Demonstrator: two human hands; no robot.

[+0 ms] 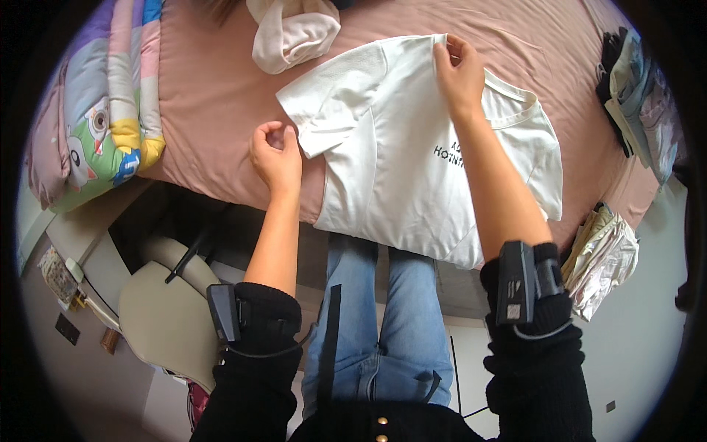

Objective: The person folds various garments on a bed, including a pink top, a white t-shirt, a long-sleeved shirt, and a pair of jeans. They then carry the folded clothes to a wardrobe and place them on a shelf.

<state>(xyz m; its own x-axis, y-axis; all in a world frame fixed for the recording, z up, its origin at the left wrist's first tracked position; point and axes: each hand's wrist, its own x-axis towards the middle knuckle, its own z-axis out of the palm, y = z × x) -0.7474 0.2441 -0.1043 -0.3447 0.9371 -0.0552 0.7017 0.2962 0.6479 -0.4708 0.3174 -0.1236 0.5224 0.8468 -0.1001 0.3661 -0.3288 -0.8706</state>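
A white short-sleeved T-shirt (409, 143) with small dark lettering lies on a bed with a pink sheet (210, 110). Its round neckline points to the right, and its near edge reaches the bed's front edge. The left-hand sleeve is partly folded over. My right hand (461, 72) pinches the shirt's far edge near the shoulder, the forearm crossing over the shirt. My left hand (276, 154) is just left of the sleeve's cuff, thumb and fingers curved and apart, with nothing visible between them.
A crumpled pale cloth (295, 36) lies beyond the shirt. Folded patterned bedding (110, 105) is at the bed's left end. Piled clothes (638, 99) and a light folded garment stack (602, 257) sit along the right side. A beige chair (165, 315) stands below left.
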